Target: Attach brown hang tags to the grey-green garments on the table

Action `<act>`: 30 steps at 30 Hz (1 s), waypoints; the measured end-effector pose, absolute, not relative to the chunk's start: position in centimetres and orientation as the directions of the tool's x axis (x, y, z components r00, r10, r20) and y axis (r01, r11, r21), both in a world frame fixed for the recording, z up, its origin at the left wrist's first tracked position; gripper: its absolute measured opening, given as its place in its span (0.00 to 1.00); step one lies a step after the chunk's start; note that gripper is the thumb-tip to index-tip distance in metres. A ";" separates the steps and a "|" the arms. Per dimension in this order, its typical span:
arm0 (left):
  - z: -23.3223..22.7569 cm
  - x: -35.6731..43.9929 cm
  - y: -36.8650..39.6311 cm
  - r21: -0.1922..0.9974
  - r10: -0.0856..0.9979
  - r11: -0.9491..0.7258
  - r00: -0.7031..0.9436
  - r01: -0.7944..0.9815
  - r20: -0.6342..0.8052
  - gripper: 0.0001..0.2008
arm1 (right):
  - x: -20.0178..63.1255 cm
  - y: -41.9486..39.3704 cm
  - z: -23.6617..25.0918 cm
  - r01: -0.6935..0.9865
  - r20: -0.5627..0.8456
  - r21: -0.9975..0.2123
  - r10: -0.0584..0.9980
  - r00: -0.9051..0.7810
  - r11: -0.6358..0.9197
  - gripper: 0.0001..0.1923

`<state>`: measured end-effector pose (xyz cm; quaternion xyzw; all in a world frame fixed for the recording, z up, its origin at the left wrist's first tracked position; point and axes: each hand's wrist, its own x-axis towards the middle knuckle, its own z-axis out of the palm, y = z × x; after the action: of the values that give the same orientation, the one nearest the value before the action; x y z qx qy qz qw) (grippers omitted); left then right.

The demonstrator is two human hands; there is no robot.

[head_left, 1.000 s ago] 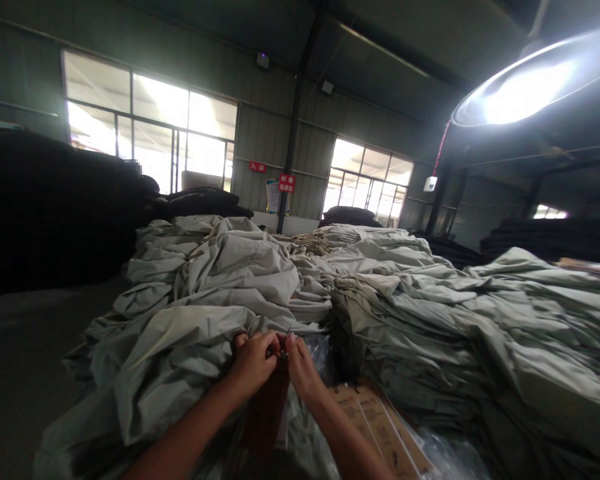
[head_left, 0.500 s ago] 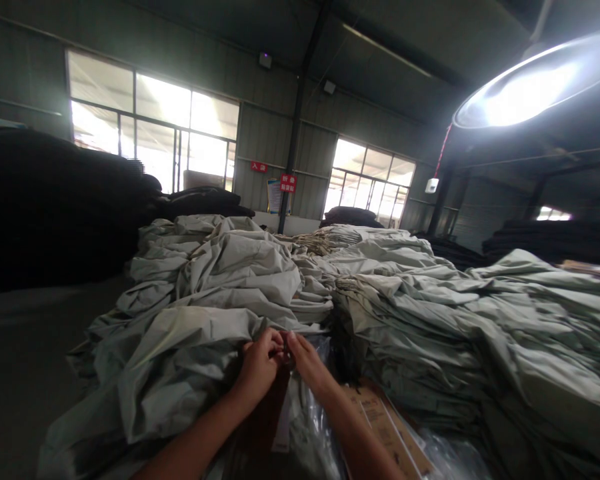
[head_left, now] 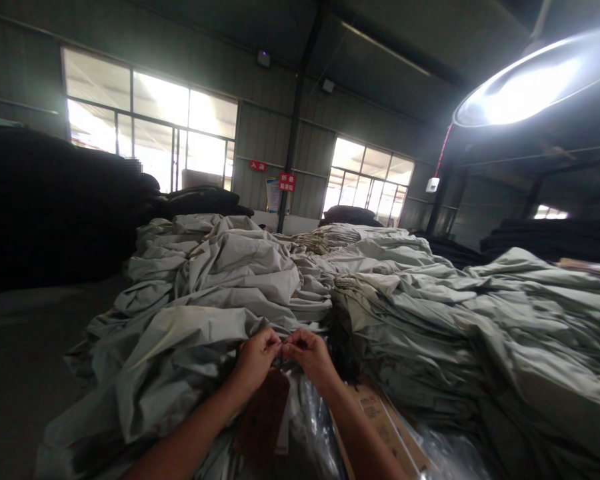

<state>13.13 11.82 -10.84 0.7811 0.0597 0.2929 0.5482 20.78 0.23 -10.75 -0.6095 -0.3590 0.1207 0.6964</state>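
Head view: both hands, left and right, pinched together over a brown tag, grey-green garment piles close behind.

Bare forearms, left hand, right hand; no sleeves.

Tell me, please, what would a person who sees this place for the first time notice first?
Most striking are the big heaps of pale grey-green cloth that fill the middle and right of the view. Close to the camera, the left hand and the right hand meet with fingertips pinched together above a brown hang tag. A very bright lamp glares at the upper right, and the windows shine on the far wall.
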 end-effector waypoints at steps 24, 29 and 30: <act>-10.4 12.8 12.2 0.930 0.304 -0.310 0.907 -0.196 0.292 0.06 | 20.6 0.0 -10.9 0.316 0.423 -0.906 0.597 0.682 0.281 0.09; -10.0 12.8 12.2 0.921 0.309 -0.340 0.903 -0.188 0.298 0.06 | 20.6 -0.2 -10.8 0.426 0.467 -0.878 0.580 0.667 0.217 0.06; -9.8 12.8 12.1 0.906 0.354 -0.382 0.876 -0.185 0.328 0.05 | 20.5 -0.2 -10.7 0.456 0.484 -0.866 0.570 0.664 0.204 0.06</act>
<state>12.78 12.11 -9.80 0.7948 0.0530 0.2434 0.5534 20.52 -0.21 -10.73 -0.6292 -0.4074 0.0431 0.6605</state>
